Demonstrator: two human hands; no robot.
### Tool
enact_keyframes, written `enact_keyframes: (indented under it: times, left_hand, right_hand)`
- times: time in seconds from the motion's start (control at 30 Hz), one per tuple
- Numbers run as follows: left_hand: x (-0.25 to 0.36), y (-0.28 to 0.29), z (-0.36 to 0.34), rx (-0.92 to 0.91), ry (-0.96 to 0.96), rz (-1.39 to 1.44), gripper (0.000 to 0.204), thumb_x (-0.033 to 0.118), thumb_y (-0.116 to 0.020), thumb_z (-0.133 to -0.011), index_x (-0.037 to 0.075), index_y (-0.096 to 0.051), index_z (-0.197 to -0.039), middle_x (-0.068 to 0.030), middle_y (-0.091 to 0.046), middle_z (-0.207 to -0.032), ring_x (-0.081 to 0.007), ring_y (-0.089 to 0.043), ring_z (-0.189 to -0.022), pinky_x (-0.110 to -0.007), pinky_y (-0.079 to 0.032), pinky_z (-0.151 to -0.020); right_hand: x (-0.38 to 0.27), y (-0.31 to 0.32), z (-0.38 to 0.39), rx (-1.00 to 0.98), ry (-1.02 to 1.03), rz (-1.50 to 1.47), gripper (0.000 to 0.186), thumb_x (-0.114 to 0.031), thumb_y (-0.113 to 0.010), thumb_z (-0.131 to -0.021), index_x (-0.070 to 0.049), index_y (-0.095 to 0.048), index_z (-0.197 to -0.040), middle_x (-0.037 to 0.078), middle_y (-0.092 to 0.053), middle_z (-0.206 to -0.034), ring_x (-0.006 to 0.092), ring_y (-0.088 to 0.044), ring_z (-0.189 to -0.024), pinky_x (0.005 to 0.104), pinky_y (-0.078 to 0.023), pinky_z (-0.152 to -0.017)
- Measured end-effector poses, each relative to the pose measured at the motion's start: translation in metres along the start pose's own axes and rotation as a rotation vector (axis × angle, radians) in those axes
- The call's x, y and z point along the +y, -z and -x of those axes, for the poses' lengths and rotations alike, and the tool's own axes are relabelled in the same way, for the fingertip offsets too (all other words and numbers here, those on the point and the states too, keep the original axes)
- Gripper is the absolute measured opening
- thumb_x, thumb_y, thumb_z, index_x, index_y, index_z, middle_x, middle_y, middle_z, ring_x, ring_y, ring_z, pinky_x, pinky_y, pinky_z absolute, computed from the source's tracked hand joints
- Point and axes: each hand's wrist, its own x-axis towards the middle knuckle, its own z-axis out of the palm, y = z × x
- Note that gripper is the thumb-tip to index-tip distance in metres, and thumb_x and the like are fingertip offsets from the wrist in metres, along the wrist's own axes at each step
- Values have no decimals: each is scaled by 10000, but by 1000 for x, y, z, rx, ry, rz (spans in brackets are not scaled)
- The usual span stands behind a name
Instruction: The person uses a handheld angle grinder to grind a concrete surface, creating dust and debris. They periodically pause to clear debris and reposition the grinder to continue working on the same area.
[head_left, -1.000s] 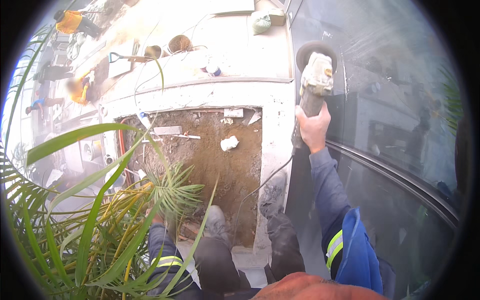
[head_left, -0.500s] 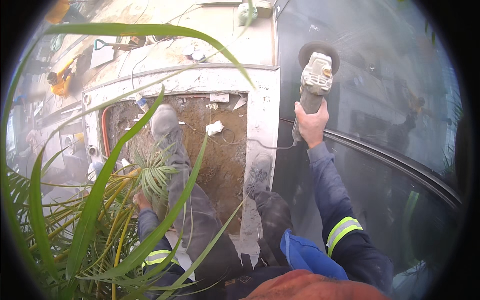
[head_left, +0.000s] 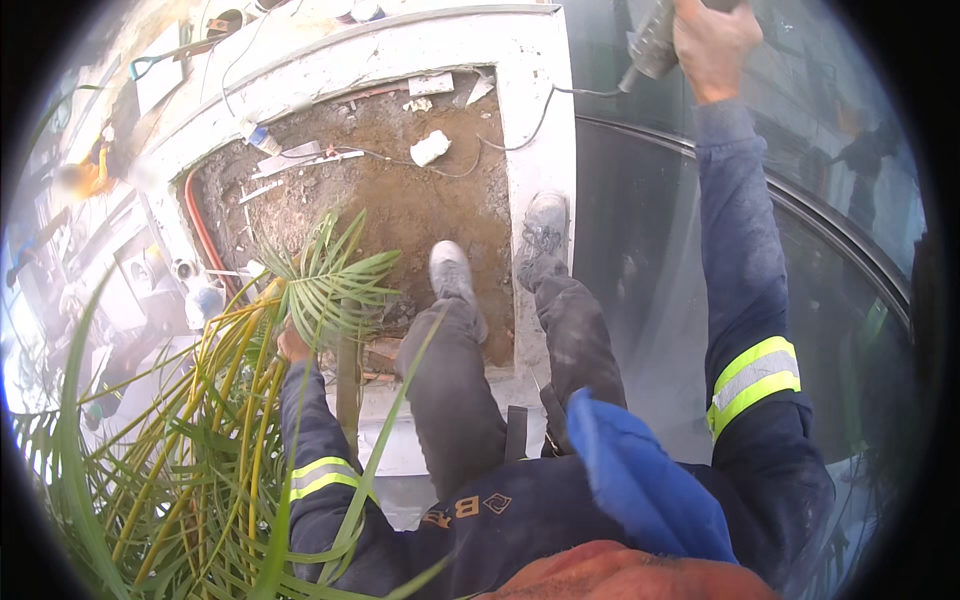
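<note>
My right hand (head_left: 714,45) is wrapped around the body of an angle grinder (head_left: 657,42) at the far right, in front of a dark glass panel (head_left: 640,250). The grinder's disc is cut off by the picture's upper edge. Its cable (head_left: 545,115) runs left across the white ledge into the dirt pit. At the left, my left hand (head_left: 293,345) is among the yellow-green stems of a palm (head_left: 240,350), close to a wooden post (head_left: 348,385). Leaves hide most of its fingers, so I cannot tell what it grips.
The white ledge (head_left: 400,50) frames a pit of brown dirt (head_left: 410,215). My left shoe (head_left: 450,270) is in the pit, my right shoe (head_left: 543,222) on the ledge. A blue cable connector (head_left: 262,138), an orange pipe (head_left: 200,225) and a white lump (head_left: 430,148) lie there. Another person (head_left: 92,170) is far left.
My right hand has carried the grinder farther away and to the right, its disc now out of view. My left foot has stepped back and right into the pit. My left hand stays by the palm.
</note>
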Motion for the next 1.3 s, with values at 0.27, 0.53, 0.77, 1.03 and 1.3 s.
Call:
enact_keyframes:
  times: [0.27,0.53,0.77,1.03,1.3]
  left_hand:
    - [-14,-22,-1,161,-70,144,223,344,-665,-899,173,-779,-988,-38,-758,-968,-248,-753,-810,-465,-552,-547]
    - [71,139,-9,197,-161,792,263,304,-659,-959,71,-756,-1033,-120,-748,-959,-236,-732,-852,-436,-565,-661]
    - [227,505,-108,92,-534,1978,612,487,-611,-1032,-41,-660,-1337,-177,-701,-1249,-239,-660,-1167,-383,-562,-886]
    - [344,483,-206,-374,-377,2349,369,262,-720,-998,-61,-682,-1171,-111,-727,-1089,-195,-717,-909,-320,-599,-793]
    - [387,451,-270,-291,-649,2281,429,344,-661,-1012,-45,-651,-1192,-120,-719,-1055,-189,-713,-919,-343,-615,-782]
  right_hand:
    - [-59,-42,-15,-200,-68,-289,256,-196,-742,-846,48,-731,-924,64,-708,-773,141,-671,-681,328,-521,-598]
    - [-11,-39,23,-186,-149,32,340,-230,-805,-810,52,-690,-961,125,-745,-880,201,-716,-782,339,-563,-724]
    - [9,-73,88,-389,-367,504,486,-296,-793,-803,46,-583,-1075,270,-732,-970,436,-732,-905,493,-578,-821]
    - [133,-123,156,-485,-102,697,186,-139,-612,-952,6,-537,-1042,189,-677,-953,324,-726,-851,434,-591,-749]
    - [199,-118,178,-363,-9,325,619,-125,-759,-808,108,-509,-1324,240,-603,-1180,385,-644,-1071,430,-551,-927]
